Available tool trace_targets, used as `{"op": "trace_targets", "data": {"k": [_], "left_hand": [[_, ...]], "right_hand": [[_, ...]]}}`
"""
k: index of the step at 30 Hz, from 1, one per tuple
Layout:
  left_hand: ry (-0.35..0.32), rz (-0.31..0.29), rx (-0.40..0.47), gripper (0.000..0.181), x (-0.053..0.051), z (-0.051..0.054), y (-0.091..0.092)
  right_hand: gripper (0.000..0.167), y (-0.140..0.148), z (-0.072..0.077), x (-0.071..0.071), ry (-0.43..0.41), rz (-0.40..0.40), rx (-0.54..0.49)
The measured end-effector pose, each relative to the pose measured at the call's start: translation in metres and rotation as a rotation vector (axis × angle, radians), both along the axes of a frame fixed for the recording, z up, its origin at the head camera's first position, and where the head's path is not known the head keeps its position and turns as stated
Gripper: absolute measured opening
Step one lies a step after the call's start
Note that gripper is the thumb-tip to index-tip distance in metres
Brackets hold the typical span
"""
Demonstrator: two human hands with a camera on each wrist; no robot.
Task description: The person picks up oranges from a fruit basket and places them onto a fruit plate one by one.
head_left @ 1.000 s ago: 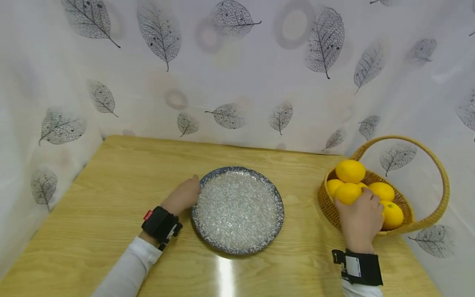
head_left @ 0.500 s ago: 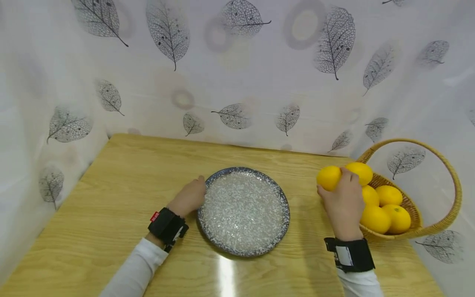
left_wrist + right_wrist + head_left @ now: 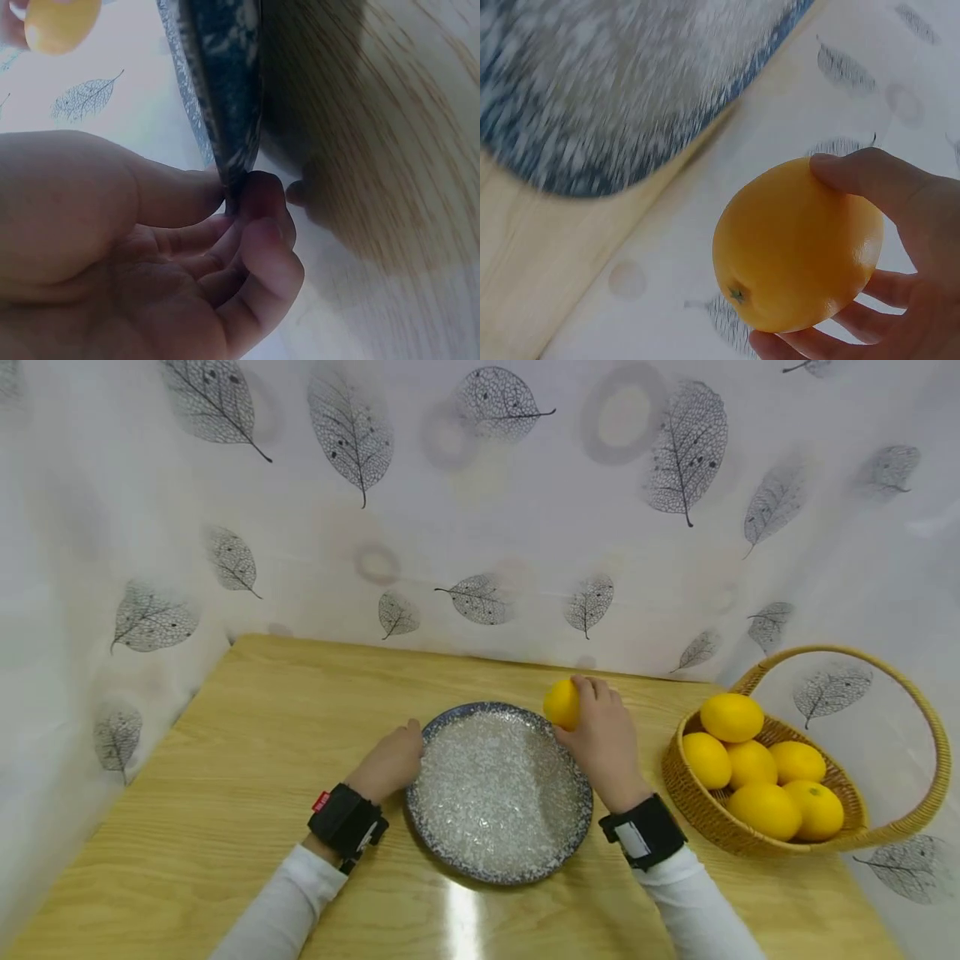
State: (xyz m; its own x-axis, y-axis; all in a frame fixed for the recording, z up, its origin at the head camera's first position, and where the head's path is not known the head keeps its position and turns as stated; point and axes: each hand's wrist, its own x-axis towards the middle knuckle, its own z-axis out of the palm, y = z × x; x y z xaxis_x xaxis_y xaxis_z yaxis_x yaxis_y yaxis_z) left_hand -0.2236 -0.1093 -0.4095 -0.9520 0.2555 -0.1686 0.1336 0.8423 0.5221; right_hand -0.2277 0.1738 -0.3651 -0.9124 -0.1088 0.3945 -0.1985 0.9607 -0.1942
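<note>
A round speckled plate with a dark blue rim lies on the table. At its left edge my left hand pinches the rim; in the left wrist view thumb and fingers of that hand close on the plate's edge. My right hand holds a yellow-orange fruit above the plate's upper right rim. The right wrist view has the fruit between thumb and fingers of the hand, apart from the plate.
A wicker basket with a tall handle stands at the right of the wooden table, holding several yellow-orange fruits. A white cloth with grey leaf prints hangs behind the table and at its sides.
My right hand has lifted one fruit out of the basket and carried it left to the plate's upper right edge. My left hand keeps its grip on the rim.
</note>
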Motion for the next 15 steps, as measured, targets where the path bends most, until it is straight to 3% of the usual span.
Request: {"op": "trace_targets", "data": {"k": [6,15], "left_hand": [[0.020,0.006,0.009,0.044,0.001,-0.003,0.000],[0.039,-0.005,0.009,0.042,0.000,-0.006,0.001]], "right_hand": [[0.077,-0.027,-0.009,-0.015,-0.082,0.154,0.024],[0.074,-0.054,-0.018,-0.022,-0.177,0.277,0.057]]}}
